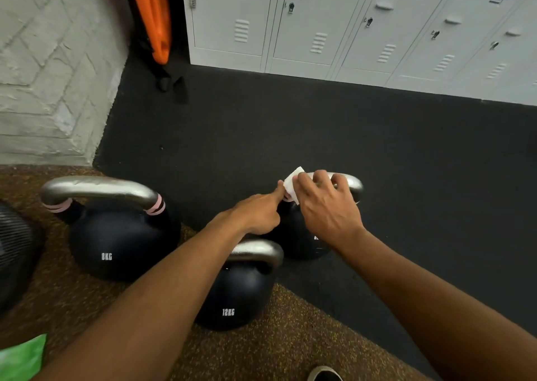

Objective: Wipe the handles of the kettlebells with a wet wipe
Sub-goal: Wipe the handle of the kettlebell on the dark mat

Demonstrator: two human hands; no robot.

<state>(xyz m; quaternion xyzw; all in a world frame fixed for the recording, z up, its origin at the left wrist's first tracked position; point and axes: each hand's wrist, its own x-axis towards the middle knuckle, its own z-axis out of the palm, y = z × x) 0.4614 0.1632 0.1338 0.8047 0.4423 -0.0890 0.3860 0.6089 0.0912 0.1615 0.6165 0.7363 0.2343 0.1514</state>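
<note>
Three black kettlebells with steel handles stand on the floor. The 8KG one (116, 235) is at the left, the 12KG one (238, 290) in the middle, partly under my left forearm. The third kettlebell (293, 235) stands behind it, mostly hidden by my hands. My right hand (325, 203) wraps over its handle (353, 184) with a white wet wipe (292, 181) under the fingers. My left hand (258, 212) pinches the wipe's left edge at the handle's left end.
Grey lockers (363, 23) line the far wall. An orange pad (154, 17) leans in the corner by the white brick wall (49, 70). A green packet (23, 357) lies at bottom left, a dark round object (14, 253) at the left edge, a shoe (324, 374) at the bottom.
</note>
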